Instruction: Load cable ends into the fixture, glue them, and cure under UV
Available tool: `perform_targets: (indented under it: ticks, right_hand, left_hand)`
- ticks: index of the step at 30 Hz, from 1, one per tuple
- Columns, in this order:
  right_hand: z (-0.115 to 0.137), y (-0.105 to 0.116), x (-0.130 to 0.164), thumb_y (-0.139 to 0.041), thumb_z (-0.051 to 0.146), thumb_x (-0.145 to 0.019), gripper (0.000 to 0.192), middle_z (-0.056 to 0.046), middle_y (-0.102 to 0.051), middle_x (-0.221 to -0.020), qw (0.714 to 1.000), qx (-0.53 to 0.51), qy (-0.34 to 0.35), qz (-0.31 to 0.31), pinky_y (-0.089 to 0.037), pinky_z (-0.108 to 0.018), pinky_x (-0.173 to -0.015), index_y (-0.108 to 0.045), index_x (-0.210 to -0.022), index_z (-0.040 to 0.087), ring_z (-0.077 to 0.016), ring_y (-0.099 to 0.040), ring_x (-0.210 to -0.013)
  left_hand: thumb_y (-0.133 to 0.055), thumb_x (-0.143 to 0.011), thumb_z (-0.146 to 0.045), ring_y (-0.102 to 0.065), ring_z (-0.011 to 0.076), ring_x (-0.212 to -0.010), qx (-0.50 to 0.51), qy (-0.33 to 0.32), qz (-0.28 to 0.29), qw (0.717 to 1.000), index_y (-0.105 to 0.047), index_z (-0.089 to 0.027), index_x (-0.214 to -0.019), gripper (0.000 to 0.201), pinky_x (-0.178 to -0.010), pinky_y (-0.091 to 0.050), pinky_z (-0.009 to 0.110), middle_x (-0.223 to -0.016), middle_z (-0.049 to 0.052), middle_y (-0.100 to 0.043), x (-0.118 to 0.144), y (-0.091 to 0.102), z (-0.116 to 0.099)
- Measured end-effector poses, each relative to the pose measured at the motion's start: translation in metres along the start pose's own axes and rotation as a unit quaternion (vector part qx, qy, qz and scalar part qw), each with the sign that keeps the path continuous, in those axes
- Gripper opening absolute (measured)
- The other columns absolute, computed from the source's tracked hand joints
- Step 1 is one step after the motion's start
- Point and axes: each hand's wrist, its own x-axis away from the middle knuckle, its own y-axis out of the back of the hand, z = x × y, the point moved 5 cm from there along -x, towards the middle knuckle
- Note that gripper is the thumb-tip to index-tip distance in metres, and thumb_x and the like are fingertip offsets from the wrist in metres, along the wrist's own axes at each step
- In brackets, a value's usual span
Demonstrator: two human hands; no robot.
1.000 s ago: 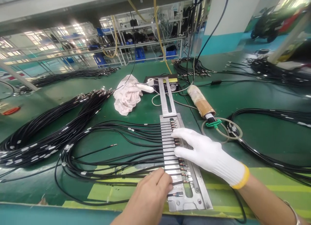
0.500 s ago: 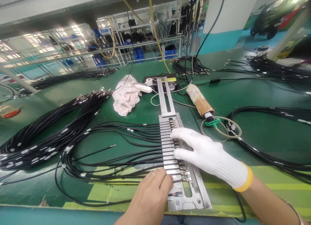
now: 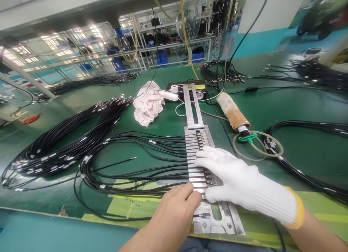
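A slotted metal fixture [image 3: 199, 226] lies in front of me, with thin black cables [image 3: 163, 157] running into its slots from the left and their metal-tipped ends showing along the right side. My bare left hand [image 3: 176, 208] is at the fixture's lower left edge, its fingers curled closed on a black cable. My right hand [image 3: 241, 179], in a white knit glove with a yellow cuff, rests over the cable ends, fingers and thumb apart. Its fingertips touch the fixture and hide some ends. One cable end [image 3: 202, 215] lies in a lower slot below my left fingers.
A large bundle of black cables [image 3: 54, 150] lies to the left, near a crumpled pinkish cloth [image 3: 149, 105]. Behind the fixture is a black box with a gauge [image 3: 201, 95]. A wrapped syringe dispenser [image 3: 233, 112] with a coiled hose and more cables [image 3: 307, 177] lie to the right.
The view has shifted, so the scene sits further right. My right hand has moved down along the fixture, its thumb now close to my left fingers, which stay at the lower slots.
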Motion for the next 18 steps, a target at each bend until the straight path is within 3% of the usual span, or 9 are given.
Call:
perform_targets:
  ticks: [5, 10, 14, 18]
  right_hand:
    - [0.005, -0.011, 0.002, -0.066, 0.023, -0.07, 0.063, -0.012, -0.054, -0.143, 0.996, 0.059, 0.055, -0.048, -0.037, -0.059, -0.111, -0.066, -0.133, 0.015, -0.0381, -0.043, -0.138]
    - [0.004, -0.013, 0.007, -0.075, 0.023, -0.065, 0.064, -0.015, -0.058, -0.137, 0.98, 0.109, 0.099, -0.136, -0.049, -0.059, -0.101, -0.068, -0.127, 0.011, -0.0393, -0.051, -0.129]
    - [0.002, -0.017, 0.006, -0.083, 0.032, -0.065, 0.07, -0.014, -0.054, -0.141, 0.98, 0.123, 0.099, -0.123, -0.048, -0.058, -0.103, -0.066, -0.131, 0.012, -0.0384, -0.048, -0.132]
    - [0.002, -0.02, 0.002, -0.083, 0.034, -0.069, 0.072, -0.014, -0.054, -0.142, 0.981, 0.133, 0.1, -0.103, -0.044, -0.058, -0.107, -0.063, -0.134, 0.013, -0.0363, -0.049, -0.132]
  left_hand:
    - [-0.039, -0.069, 0.007, -0.042, 0.0177, -0.067, -0.013, 0.013, -0.003, 1.0, -0.05, -0.016, -0.085, 0.03, -0.059, -0.034, 0.029, -0.083, 0.005, -0.053, 0.0, -0.004, -0.001]
    - [-0.034, -0.093, -0.006, -0.044, 0.0204, -0.078, -0.066, -0.008, -0.088, 0.994, -0.057, -0.013, -0.091, 0.024, -0.068, -0.036, 0.033, -0.09, 0.01, -0.053, 0.002, 0.008, -0.013]
    - [-0.025, -0.105, -0.012, -0.045, 0.0213, -0.091, -0.132, -0.049, -0.093, 0.986, -0.06, -0.006, -0.105, 0.035, -0.079, -0.038, 0.034, -0.098, 0.012, -0.055, 0.01, 0.013, -0.018]
    - [-0.021, -0.106, -0.012, -0.045, 0.0202, -0.086, -0.094, -0.067, -0.073, 0.991, -0.056, -0.001, -0.115, 0.037, -0.074, -0.042, 0.031, -0.092, 0.011, -0.055, 0.017, 0.009, -0.014]
